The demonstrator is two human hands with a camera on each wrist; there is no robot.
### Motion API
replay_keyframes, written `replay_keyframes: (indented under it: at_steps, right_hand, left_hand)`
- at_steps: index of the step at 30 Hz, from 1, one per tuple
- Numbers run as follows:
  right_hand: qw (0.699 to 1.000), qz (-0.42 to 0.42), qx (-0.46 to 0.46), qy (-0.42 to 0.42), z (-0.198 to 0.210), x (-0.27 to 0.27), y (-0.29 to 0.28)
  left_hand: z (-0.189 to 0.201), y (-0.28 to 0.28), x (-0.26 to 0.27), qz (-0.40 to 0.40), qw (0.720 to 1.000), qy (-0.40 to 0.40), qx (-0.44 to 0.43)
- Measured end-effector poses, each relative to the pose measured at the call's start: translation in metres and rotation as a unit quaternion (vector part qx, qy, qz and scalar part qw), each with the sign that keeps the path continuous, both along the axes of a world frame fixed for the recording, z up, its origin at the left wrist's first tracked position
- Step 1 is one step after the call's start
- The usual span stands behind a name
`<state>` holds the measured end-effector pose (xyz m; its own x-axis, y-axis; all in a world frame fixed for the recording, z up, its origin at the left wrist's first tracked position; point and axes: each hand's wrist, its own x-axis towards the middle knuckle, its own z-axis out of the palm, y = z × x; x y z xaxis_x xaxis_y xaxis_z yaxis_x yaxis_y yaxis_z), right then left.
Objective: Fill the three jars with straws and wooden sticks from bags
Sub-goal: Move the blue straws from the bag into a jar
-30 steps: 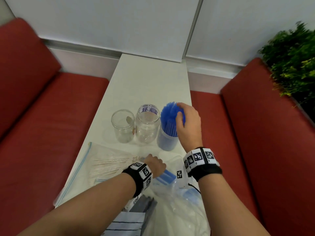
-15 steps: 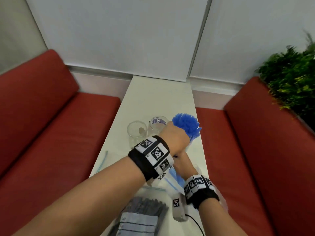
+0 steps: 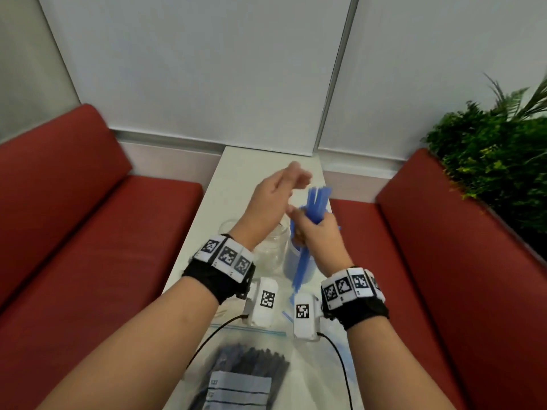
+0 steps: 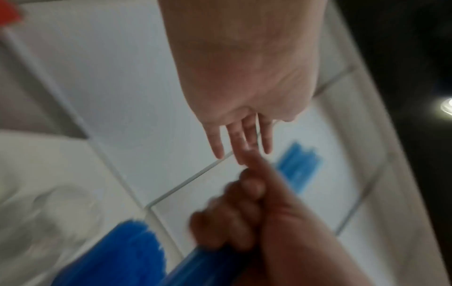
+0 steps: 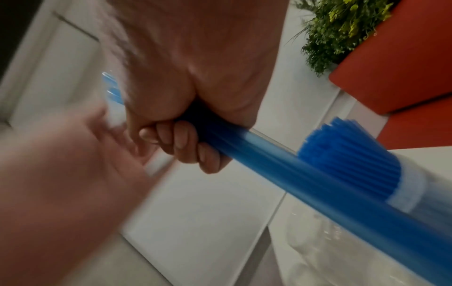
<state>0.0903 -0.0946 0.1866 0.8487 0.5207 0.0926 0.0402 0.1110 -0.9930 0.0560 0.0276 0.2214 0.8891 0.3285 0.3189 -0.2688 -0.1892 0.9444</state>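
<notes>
**Blue straws in my right fist**

Blue straws (image 3: 314,207) are standing up from my right hand (image 3: 319,238), which is gripping them tightly above the filled jar (image 3: 291,263). My left hand (image 3: 270,204) is hovering just left, fingers straight, holding nothing.

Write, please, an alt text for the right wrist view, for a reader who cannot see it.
The right hand grips a bundle of blue straws beside a jar already full of blue straws; the blurred left hand is open nearby.

left hand (image 3: 273,199): hovering raised, fingers straight, holding nothing | right hand (image 3: 318,235): gripping blue straws (image 3: 315,202), fingers curling round them | both forearms: reaching forward
</notes>
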Motion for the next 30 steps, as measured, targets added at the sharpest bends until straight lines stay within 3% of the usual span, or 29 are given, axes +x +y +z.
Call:
replay_keyframes:
  at_steps: [2, 5, 9, 12, 17, 20, 22, 25, 30]
  right_hand:
    - [0.999, 0.008, 0.053, -0.008, 0.023, 0.002, -0.004]
    - [0.991, 0.024, 0.131, 0.007, 0.047, 0.002, -0.005]
    - [0.989, 0.015, 0.15, -0.008, 0.048, -0.002, -0.001]
    - [0.991, 0.013, 0.131, -0.008, 0.037, -0.002, -0.001]
    - [0.995, 0.049, -0.043, -0.082, 0.03, 0.014, -0.017]
    - [0.973, 0.072, -0.179, -0.129, 0.041, 0.034, -0.035]
    - [0.961, 0.09, -0.238, -0.107, 0.047, 0.048, -0.047]
    - [0.964, 0.097, -0.243, -0.04, 0.047, 0.062, -0.056]
    - [0.961, 0.055, -0.265, -0.061, 0.032, 0.09, -0.057]
  left_hand:
    - [-0.02, 0.006, -0.004, -0.02, 0.992, 0.123, -0.022]
    - [-0.054, 0.0, -0.01, -0.119, 0.93, 0.326, -0.124]
    - [-0.083, -0.013, -0.011, -0.157, 0.853, 0.343, -0.36]
    - [-0.091, -0.018, -0.006, -0.117, 0.824, 0.344, -0.436]
    - [-0.104, -0.016, 0.002, -0.078, 0.828, 0.323, -0.451]
    - [-0.119, -0.013, 0.007, -0.04, 0.833, 0.321, -0.448]
    - [-0.13, -0.011, 0.012, -0.013, 0.84, 0.321, -0.438]
    - [-0.141, -0.016, 0.022, 0.01, 0.848, 0.316, -0.425]
    - [-0.158, -0.031, 0.048, 0.03, 0.849, 0.351, -0.394]
